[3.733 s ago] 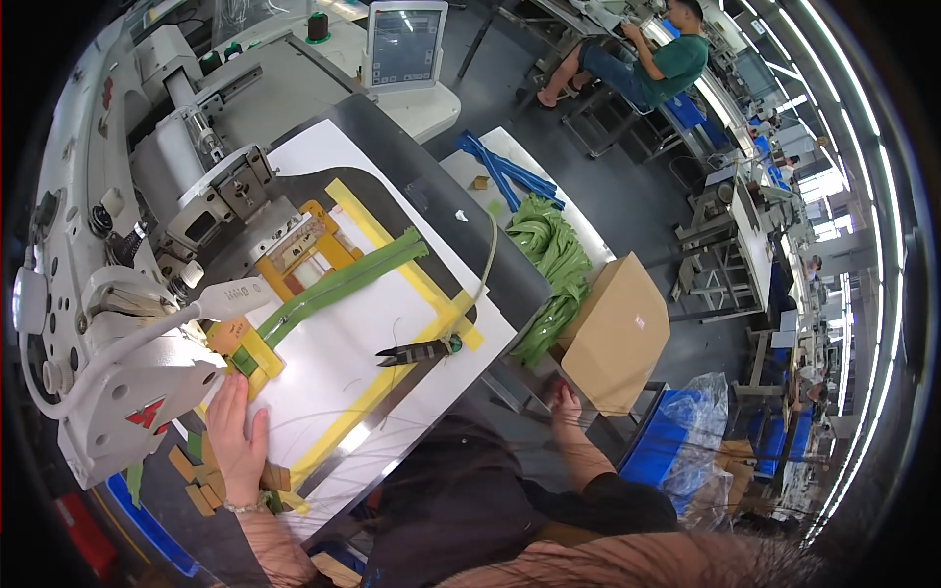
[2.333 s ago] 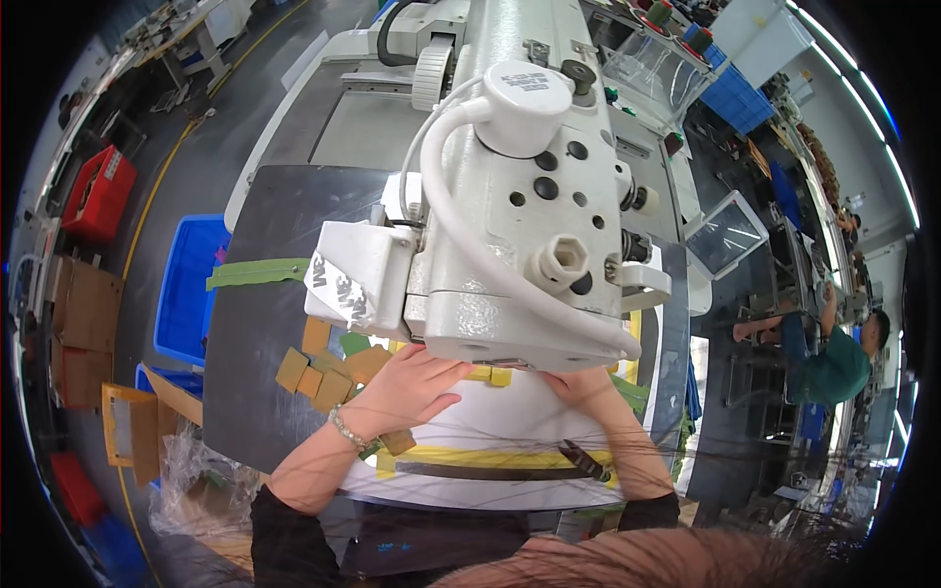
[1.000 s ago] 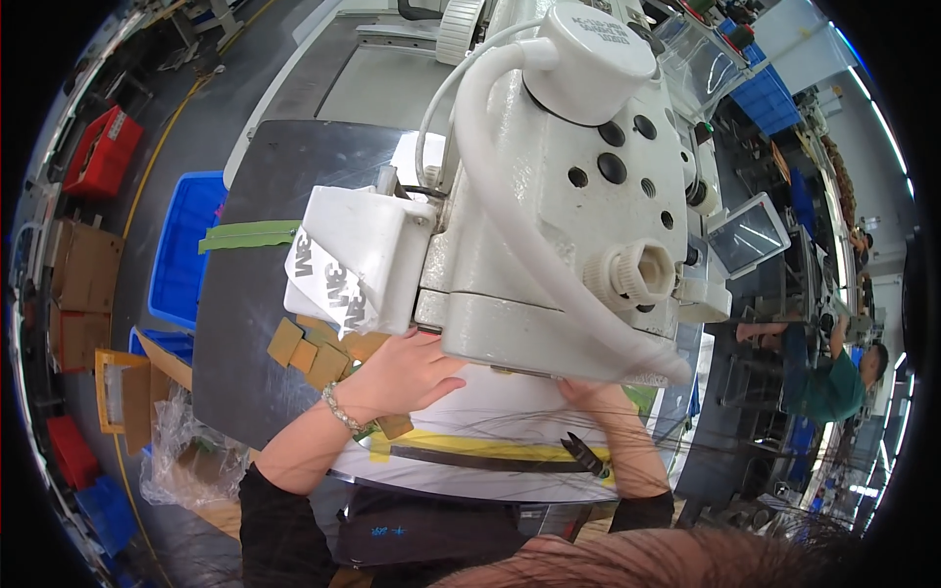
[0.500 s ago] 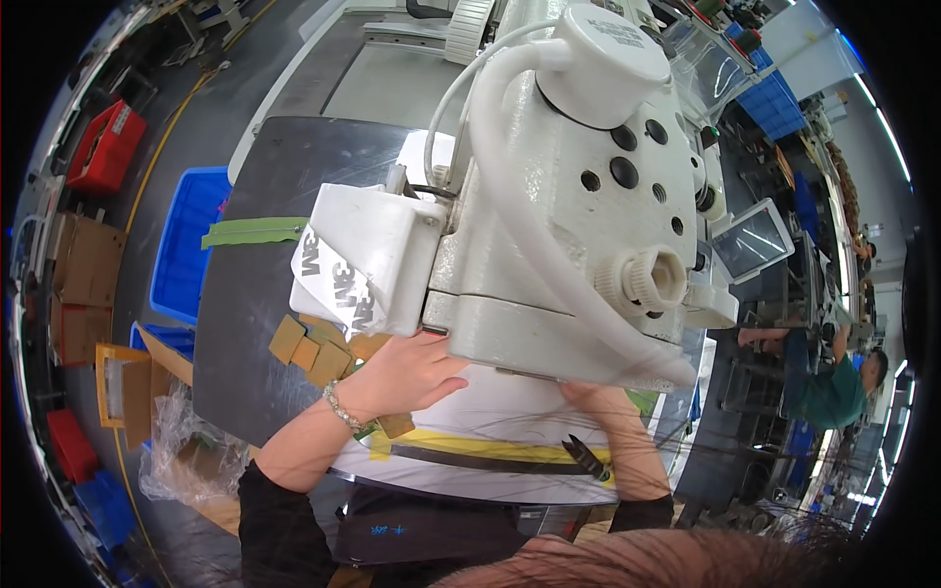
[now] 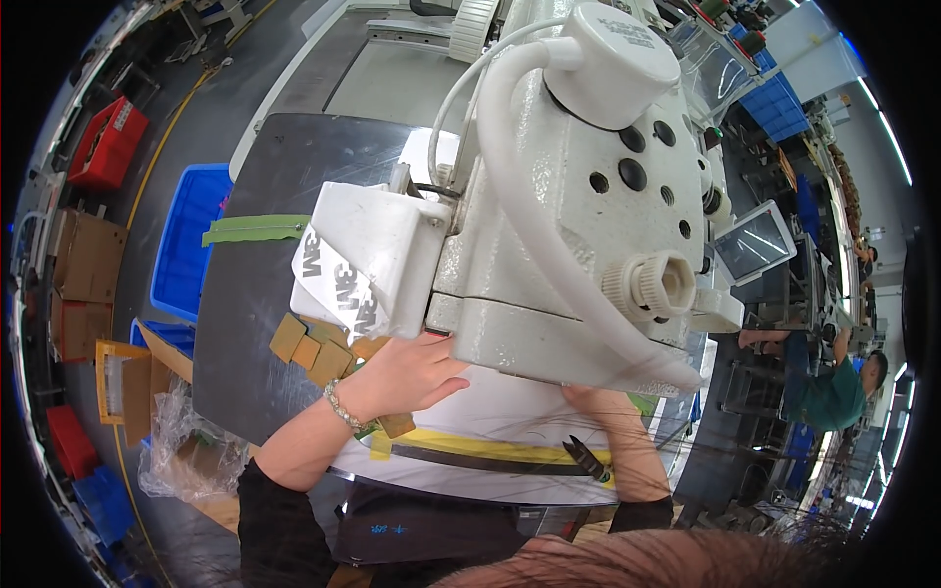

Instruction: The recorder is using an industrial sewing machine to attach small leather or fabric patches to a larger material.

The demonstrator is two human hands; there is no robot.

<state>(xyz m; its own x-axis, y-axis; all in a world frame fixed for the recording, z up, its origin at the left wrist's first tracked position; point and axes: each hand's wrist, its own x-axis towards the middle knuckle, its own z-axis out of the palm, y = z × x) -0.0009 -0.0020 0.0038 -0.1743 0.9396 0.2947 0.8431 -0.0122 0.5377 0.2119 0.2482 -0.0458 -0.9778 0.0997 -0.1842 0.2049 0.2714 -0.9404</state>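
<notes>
A large white sewing machine head point(image 5: 510, 333) covers the middle of the work. My left hand point(image 5: 407, 377) lies at its lower left edge, thumb stretched out apart from the fingers, whose tips go out of sight under the machine. Only part of my right hand point(image 5: 593, 400) shows at the machine's lower right edge; its fingers are hidden. Between the hands is a white work surface point(image 5: 510, 402). Small black thread snips point(image 5: 586, 457) lie near my right forearm. Several tan pieces point(image 5: 319, 351) lie beside my left hand. Whatever is under the needle cannot be seen.
A green zipper strip point(image 5: 255, 229) reaches over the left edge of the dark metal table point(image 5: 250, 284). Blue bin point(image 5: 186, 245), cardboard box point(image 5: 137, 392) and clear plastic bag point(image 5: 191, 461) stand at left. A screen point(image 5: 755, 243) and a person in green point(image 5: 828, 392) are at right.
The machine appears very slightly farther right in the picture, as the view has shifted a little. Both hands stay practically where they were.
</notes>
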